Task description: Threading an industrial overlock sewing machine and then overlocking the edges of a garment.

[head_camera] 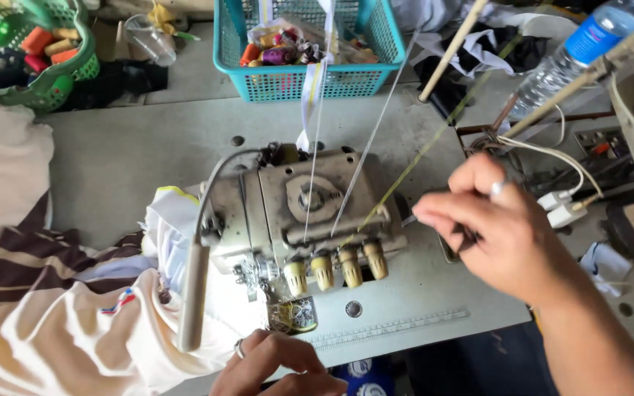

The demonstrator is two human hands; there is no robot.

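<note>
Here, an overlock sewing machine (310, 220) sits mid-table (111, 154), grimy, four cream tension knobs (335, 270) along its front. Right hand (497, 235) hovers at the machine's right side, fingers (434, 214) pinched nearly shut on what looks like a yellow-green thread (434, 143) running taut up and away toward the upper right; the actual contact point is too fine to confirm. Left hand (277, 367) rests at the table's near edge just below the needle area, fingers curled loosely, ring visible, nothing clearly held. White threads (317, 132) drop from above onto the machine top. Cream and striped cloth (60, 323) is bunched left of the machine, touching it. Teal basket (306, 44) of thread spools stands behind; green basket (45, 51) at far left; water bottle (574, 51) at upper right. Risks, as a judgement: the taut thread may snap or slip out of the pinch if pulled hard; it could cross the white threads and tangle; loose cloth near the needle may get caught.
</note>
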